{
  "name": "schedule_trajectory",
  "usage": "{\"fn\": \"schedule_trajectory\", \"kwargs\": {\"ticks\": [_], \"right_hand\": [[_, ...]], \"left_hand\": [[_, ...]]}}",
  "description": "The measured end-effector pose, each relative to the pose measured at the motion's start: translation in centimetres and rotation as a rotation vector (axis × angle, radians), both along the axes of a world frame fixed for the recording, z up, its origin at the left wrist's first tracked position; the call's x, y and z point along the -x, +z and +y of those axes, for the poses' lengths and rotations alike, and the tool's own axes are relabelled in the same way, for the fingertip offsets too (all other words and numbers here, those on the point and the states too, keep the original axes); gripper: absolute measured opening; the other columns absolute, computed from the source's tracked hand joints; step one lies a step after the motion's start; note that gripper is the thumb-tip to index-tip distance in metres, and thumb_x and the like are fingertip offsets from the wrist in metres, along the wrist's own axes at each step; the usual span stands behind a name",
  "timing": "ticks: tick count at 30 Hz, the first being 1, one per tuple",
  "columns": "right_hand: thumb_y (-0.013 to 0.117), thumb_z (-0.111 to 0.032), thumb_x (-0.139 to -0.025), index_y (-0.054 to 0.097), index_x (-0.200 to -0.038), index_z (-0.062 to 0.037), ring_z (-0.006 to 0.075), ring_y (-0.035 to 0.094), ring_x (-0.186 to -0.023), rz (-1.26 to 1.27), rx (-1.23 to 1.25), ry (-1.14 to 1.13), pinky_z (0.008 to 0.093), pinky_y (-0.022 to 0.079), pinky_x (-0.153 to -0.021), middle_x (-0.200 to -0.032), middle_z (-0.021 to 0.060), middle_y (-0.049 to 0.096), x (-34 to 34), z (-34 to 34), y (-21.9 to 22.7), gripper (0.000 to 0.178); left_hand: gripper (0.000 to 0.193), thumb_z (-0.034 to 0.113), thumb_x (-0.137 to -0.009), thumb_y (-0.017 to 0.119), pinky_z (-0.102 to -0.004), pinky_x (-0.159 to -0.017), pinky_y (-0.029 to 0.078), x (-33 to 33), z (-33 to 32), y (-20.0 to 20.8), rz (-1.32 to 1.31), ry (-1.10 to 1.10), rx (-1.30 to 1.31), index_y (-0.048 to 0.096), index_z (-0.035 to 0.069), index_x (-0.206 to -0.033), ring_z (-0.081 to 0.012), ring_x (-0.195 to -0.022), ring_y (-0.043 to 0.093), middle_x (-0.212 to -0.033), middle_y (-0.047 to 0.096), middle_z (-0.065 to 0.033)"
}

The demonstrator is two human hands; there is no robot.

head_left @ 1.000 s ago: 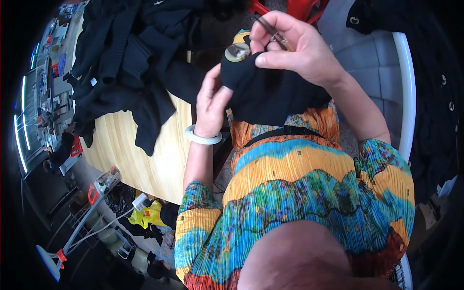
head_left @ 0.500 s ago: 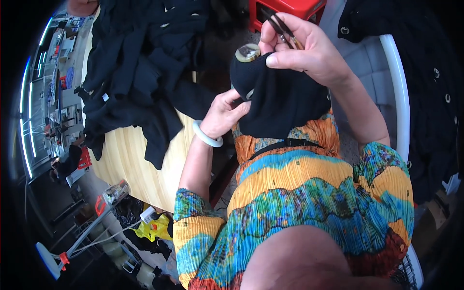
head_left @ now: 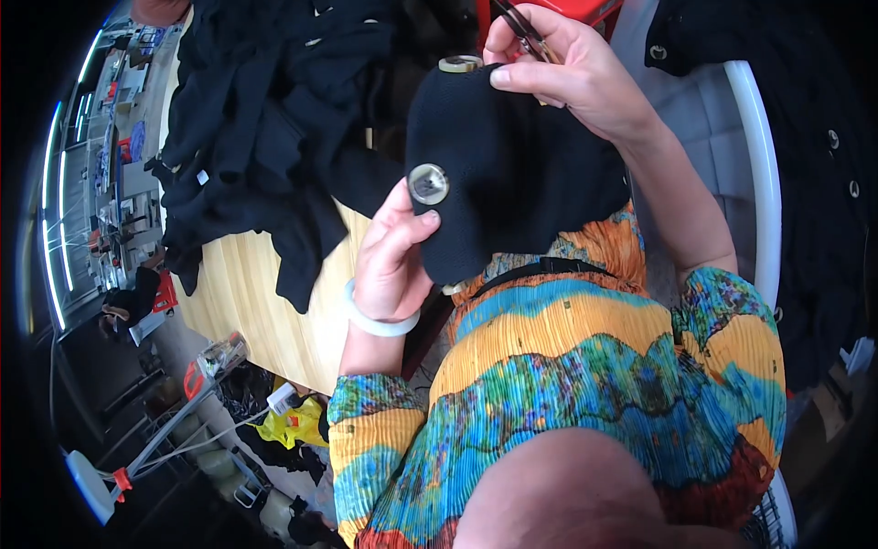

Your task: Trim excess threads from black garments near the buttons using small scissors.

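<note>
A black knit garment (head_left: 512,174) hangs between my hands, over my lap. My left hand (head_left: 389,261) pinches its left edge, the thumb just below a large round pale-rimmed button (head_left: 429,184). A second button (head_left: 460,64) sits at the upper edge, tilted nearly edge-on. Beside that one, my right hand (head_left: 590,82) grips the cloth between thumb and fingers. Tucked in the same hand is a slim dark two-armed tool (head_left: 523,32), like thread snips, pointing up and left. The fingertips behind the cloth are hidden.
On the left, a pale wooden table (head_left: 265,302) bears a heap of black garments (head_left: 265,137). A red stool (head_left: 585,11) stands ahead. To the right is a white-rimmed tub (head_left: 757,165), with more buttoned black cloth (head_left: 814,210) beyond. A yellow bag (head_left: 293,425) lies lower left.
My left hand has moved down and left, stretching the garment's edge and turning the lower button to face up. My right hand has risen slightly; the upper button now shows edge-on.
</note>
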State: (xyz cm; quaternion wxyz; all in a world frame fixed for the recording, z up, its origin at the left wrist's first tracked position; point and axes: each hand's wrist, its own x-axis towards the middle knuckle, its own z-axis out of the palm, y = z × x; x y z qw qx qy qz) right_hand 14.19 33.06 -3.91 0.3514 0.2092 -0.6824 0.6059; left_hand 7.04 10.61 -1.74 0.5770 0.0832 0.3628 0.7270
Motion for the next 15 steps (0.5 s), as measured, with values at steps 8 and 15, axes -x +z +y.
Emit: {"fn": "schedule_trajectory", "kwargs": {"ticks": [8,15], "right_hand": [[0.061,0.001,-0.073,0.051,-0.085,-0.0034,0.0058,0.048,-0.072,-0.672,0.359,-0.112,0.0194,0.040,-0.066,-0.076,-0.0011,0.051,-0.4,-1.4,-0.8,0.016],[0.055,0.000,-0.078,0.048,-0.100,-0.0010,0.0066,0.054,-0.077,-0.454,0.227,-0.108,0.0175,0.044,-0.068,-0.086,0.0036,0.054,-1.1,-3.7,-1.4,0.022]], "left_hand": [[0.046,-0.004,-0.073,0.044,-0.0254,-0.080,0.046,-1.4,0.4,-0.7,0.015,0.089,0.138,0.037,-0.003,-0.118,-0.0171,-0.091,0.057,-0.109,0.052,-0.0122],[0.050,-0.009,-0.070,0.045,-0.0130,-0.062,0.043,-1.4,-0.6,-1.6,0.070,0.068,0.148,0.037,-0.001,-0.119,-0.0028,-0.068,0.054,-0.102,0.056,-0.0068]]}}
